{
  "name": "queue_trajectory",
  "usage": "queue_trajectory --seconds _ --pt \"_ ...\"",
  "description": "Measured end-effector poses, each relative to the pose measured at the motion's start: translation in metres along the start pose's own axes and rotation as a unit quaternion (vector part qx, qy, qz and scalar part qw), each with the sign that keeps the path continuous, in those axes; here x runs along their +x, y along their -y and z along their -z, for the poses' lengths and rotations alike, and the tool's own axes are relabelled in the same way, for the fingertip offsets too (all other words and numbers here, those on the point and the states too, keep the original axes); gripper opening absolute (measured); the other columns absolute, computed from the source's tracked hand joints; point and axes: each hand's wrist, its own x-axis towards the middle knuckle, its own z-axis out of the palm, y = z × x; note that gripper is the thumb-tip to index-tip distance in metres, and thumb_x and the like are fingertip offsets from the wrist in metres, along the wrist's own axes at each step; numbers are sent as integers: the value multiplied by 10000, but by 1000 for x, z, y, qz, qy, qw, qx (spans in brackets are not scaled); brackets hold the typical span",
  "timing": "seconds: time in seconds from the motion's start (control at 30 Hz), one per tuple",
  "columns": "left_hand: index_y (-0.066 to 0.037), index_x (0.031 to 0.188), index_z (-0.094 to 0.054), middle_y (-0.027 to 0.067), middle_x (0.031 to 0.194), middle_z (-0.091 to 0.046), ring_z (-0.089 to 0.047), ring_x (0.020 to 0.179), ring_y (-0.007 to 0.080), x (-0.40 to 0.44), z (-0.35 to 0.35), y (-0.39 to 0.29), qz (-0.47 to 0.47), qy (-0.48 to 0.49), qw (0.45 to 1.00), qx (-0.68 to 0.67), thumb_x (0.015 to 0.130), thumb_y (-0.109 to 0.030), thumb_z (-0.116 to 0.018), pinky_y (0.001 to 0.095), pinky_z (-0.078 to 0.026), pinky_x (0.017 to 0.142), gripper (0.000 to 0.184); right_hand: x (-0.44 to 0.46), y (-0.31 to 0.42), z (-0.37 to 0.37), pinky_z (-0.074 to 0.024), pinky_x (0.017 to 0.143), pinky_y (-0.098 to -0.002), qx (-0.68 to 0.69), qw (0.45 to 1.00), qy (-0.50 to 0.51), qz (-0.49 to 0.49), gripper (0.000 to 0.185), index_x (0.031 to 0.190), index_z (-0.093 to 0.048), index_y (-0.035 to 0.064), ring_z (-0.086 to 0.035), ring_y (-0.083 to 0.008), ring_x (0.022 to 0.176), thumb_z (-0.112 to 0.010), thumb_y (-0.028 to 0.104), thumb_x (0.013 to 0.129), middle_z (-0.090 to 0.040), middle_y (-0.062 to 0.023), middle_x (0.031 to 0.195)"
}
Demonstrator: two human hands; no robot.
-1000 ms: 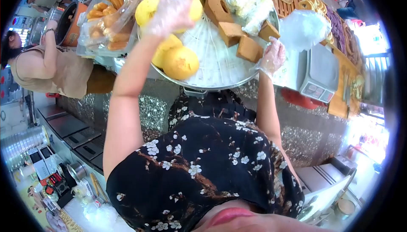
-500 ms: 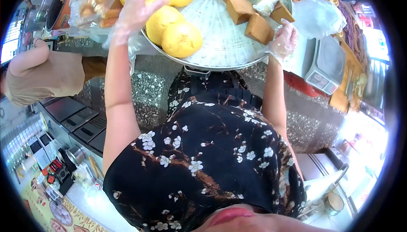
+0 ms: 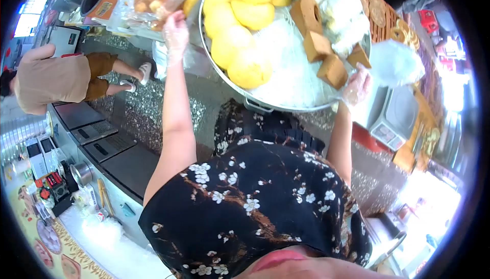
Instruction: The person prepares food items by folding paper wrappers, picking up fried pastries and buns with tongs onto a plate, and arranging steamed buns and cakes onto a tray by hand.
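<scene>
The clear bag of fried dough [image 3: 145,11] lies left of the round tray [image 3: 301,109]. The gloved left hand [image 3: 176,34] meets its near edge, fingers bunched; whether they pinch plastic, I cannot tell. The gloved right hand [image 3: 357,86], loosely curled, is at the tray's near-right rim, perhaps steadying it; its hold is unclear. Yellow buns [image 3: 249,68] sit tray-left, brown cake blocks [image 3: 317,46] tray-right, likely sorted by kind. Right of the tray is a scale [image 3: 395,116]; left, beyond speckled floor [image 3: 120,103], a person [image 3: 53,80].
</scene>
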Motion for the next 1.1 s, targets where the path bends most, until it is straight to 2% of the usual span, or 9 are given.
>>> queue_trajectory --seconds 0.17,0.3,0.37,0.43,0.57,0.67,0.93,1.0,1.1 --pt "-37 1227 -539 227 1181 -586 -551 1114 375 26 -4 -51 -127 74 976 161 731 11 -535 445 -445 957 498 -4 7 0 -341 518 -192 -5 999 38 9 196 926 -638 21 -406 -34 556 -498 153 960 -452 43 632" --pt "6 1279 -512 240 1261 -541 -516 1167 389 80 -28 -27 -49 166 968 179 786 -110 -572 432 -399 1007 510 -2 3 1 -338 526 -195 11 999 40 8 195 936 -640 15 -408 -41 559 -497 145 956 -456 41 632" --pt "12 1243 -549 265 1256 -531 -518 1152 396 107 -21 -59 110 357 884 282 771 -172 -604 418 -424 980 510 -2 3 1 -335 527 -197 -7 999 34 11 195 938 -645 15 -408 -44 559 -496 141 954 -457 41 632" --pt "-7 1200 -593 218 1226 -582 -571 1098 345 121 -31 -22 96 375 885 258 784 -230 -630 397 -448 940 474 -2 1 2 -330 523 -203 -33 999 26 21 196 939 -656 17 -405 -47 554 -500 134 947 -456 42 628" --pt "-38 1218 -583 134 1215 -610 -575 1086 203 120 -34 -2 267 392 873 112 812 -332 -678 357 -449 934 511 0 -6 2 -329 521 -205 33 999 26 15 197 940 -665 22 -402 -45 551 -502 132 946 -457 43 623" --pt "-34 1294 -506 187 1256 -575 -545 1176 291 114 -45 5 102 363 878 296 806 -277 -676 388 -458 947 571 -4 0 1 -322 511 -206 13 999 11 28 188 937 -661 21 -396 -41 544 -506 127 946 -454 45 617" --pt "-86 1258 -524 186 1219 -574 -528 1145 352 103 16 -105 35 239 930 276 739 -183 -666 443 -425 960 547 -1 -8 2 -303 489 -204 54 997 14 46 193 920 -648 12 -387 -36 527 -499 129 955 -454 43 603" --pt "-116 1206 -571 165 1106 -598 -551 1051 351 85 18 -134 -195 77 924 318 731 -112 -649 451 -450 905 481 -3 -8 3 -311 491 -202 61 997 30 43 183 917 -635 14 -393 -33 534 -497 126 960 -467 46 623" --pt "-131 1159 -604 148 1039 -600 -565 999 340 75 -8 -117 -369 73 867 328 759 -63 -624 441 -458 889 406 -2 -4 4 -316 493 -205 60 997 27 33 178 917 -634 13 -401 -37 539 -502 127 958 -470 45 625"
